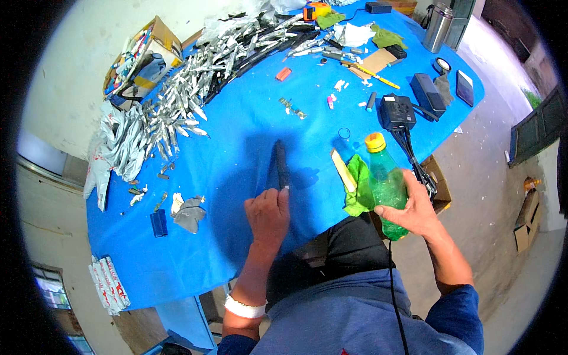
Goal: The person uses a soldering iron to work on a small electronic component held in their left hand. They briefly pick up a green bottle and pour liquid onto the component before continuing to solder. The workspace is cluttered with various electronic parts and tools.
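My right hand (419, 207) is wrapped round the lower part of a green plastic bottle (386, 177) with a yellow cap, held upright at the table's near edge. My left hand (267, 214) is closed round one end of a slim black stick-like piece (280, 163), which points away from me over the blue cloth. Beside the bottle lie a bright green cloth (358, 188) and a pale yellow strip (343, 170). What the black piece is exactly, I cannot make out.
A heap of silvery slim pieces (177, 106) spreads across the far left, by a filled cardboard box (168, 44). At the right are a black power adapter (397, 111) with cables, a phone (464, 87) and a steel flask (438, 26). Grey plastic bags (121, 139) lie left.
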Available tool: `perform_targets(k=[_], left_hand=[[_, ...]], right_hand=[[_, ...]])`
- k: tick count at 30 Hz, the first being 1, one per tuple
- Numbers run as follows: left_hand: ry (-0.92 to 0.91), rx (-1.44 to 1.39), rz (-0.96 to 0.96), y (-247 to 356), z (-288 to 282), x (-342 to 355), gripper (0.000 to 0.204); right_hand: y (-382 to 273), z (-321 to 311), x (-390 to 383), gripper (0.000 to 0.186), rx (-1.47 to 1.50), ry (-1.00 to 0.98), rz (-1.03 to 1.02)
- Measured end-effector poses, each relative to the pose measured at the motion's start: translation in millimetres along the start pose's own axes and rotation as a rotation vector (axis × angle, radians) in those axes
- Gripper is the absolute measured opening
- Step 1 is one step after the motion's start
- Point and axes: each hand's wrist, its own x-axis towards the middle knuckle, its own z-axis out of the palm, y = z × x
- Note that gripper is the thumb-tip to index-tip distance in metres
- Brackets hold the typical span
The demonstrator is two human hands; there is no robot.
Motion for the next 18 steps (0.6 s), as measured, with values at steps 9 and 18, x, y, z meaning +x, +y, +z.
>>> perform_targets(k=[9, 18], left_hand=[[0.014, 0.076, 0.089, 13.0, -6.1, -1.3, 0.041], [0.002, 0.019, -0.066, 4.2, 3.0, -3.0, 0.042]], right_hand=[[-0.5, 6.5, -12.6, 0.076, -0.001, -0.058, 0.006], [4.6, 21.9, -35.0, 0.081, 0.078, -0.084, 0.027]])
